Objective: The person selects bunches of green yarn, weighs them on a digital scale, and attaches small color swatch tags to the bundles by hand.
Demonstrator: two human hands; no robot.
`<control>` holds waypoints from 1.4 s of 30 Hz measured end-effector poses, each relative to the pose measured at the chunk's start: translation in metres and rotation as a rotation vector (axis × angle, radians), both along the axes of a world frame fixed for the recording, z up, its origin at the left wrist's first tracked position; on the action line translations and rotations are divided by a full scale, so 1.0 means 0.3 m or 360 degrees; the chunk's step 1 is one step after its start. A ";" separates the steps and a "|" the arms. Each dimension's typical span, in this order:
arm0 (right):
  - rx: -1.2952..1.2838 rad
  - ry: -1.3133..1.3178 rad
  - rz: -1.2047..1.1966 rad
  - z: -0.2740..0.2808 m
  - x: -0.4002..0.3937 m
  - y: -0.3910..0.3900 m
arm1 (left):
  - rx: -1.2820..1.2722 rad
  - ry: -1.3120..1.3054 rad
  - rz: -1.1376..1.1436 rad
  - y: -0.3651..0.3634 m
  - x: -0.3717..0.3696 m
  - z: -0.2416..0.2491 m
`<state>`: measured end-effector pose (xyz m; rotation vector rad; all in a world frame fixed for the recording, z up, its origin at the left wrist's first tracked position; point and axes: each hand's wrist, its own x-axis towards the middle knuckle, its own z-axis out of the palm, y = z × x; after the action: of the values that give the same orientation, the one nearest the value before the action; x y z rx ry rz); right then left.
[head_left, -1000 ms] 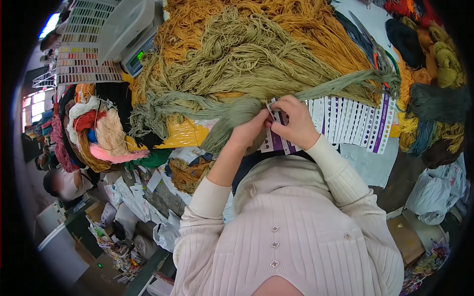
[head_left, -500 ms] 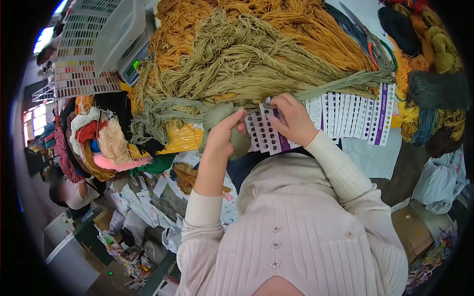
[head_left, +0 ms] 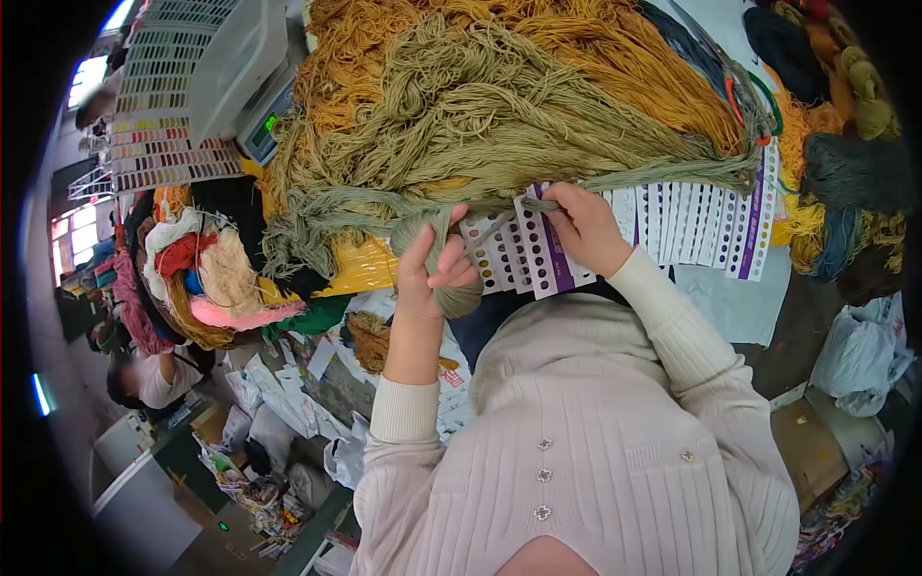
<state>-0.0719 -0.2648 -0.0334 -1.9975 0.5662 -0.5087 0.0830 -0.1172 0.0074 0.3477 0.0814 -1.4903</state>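
My left hand [head_left: 429, 269] holds a grey-green yarn hank [head_left: 463, 300], its fingers loosely curled and partly apart. The hank bulges out on both sides of the palm. My right hand [head_left: 593, 233] pinches a grey-green strand over the purple-edged shade card [head_left: 550, 252]. That strand reaches back toward my left hand. Several white shade cards [head_left: 663, 226] with rows of coloured dots lie fanned out to the right. Behind both hands spreads a large heap of olive-green yarn [head_left: 480, 134], with a thinner grey-green skein [head_left: 336, 211] along its near edge.
Orange-brown yarn [head_left: 576, 48] lies under and behind the olive heap. Scissors [head_left: 735, 86] with red and green handles rest at the right back. A scale [head_left: 264, 125] with a lit display stands at the left. A person [head_left: 158, 379] is at the far left.
My left hand has turned and its fingers have loosened apart, showing more of the strand between the hands. My right hand has moved slightly right, still pinching. The view has shifted a little.
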 end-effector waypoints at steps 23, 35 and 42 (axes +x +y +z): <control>0.0257 -0.0047 -0.0334 0.009 0.090 0.070 | 0.0446 -0.0648 -0.0055 -0.031 -0.064 0.102; 0.0855 -0.0180 0.0226 0.014 0.029 0.006 | 0.1166 -0.0542 -0.0002 -0.061 -0.119 0.016; 0.0796 -0.0155 0.0269 0.018 0.021 0.007 | 0.1160 -0.0751 0.0081 -0.122 -0.178 -0.045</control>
<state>-0.0656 -0.2628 -0.0279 -1.5184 0.4102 -0.3191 0.0297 -0.1537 -0.0062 1.2642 0.2541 -1.2509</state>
